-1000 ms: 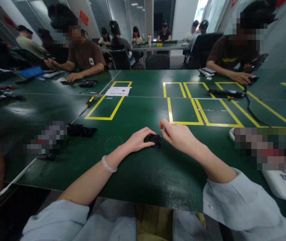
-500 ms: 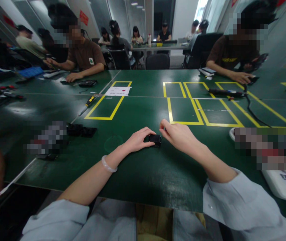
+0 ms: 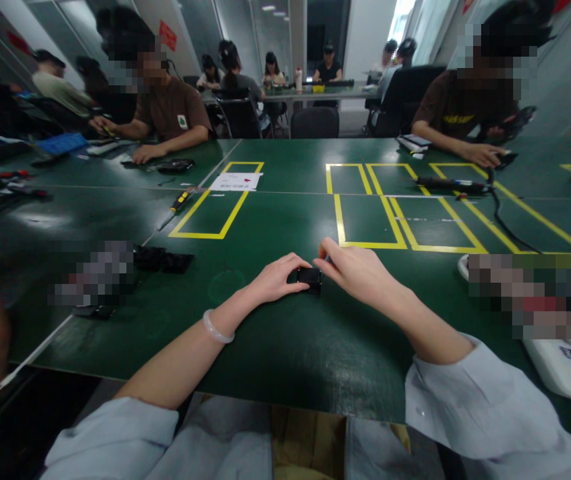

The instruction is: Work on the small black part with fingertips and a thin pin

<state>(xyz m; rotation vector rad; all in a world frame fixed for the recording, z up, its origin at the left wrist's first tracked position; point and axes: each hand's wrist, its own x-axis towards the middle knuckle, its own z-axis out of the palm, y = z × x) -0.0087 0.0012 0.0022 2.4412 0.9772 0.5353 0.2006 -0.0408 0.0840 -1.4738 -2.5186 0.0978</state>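
Note:
On the green table in front of me lies a small black box-like object (image 3: pixel 310 277), its exact kind too small to make out. My left hand (image 3: pixel 276 279), with a pale bracelet at the wrist, has thumb and fingers closed around its left side. At its right edge is my right hand (image 3: pixel 358 272), thumb and forefinger drawn together in a pinch close to the object. Whatever sits between those fingertips, if anything, is hidden.
Yellow tape rectangles (image 3: pixel 373 245) mark the green table (image 3: pixel 285 360). A yellow-black screwdriver (image 3: pixel 179 202) and a paper sheet (image 3: pixel 236 181) lie ahead. Black parts (image 3: pixel 163 259) rest at left, a white case (image 3: pixel 565 373) at right. Two co-workers (image 3: pixel 170 107) sit opposite.
My right thumb and forefinger have shifted slightly left, closer to the black object. My left hand stays in place on it.

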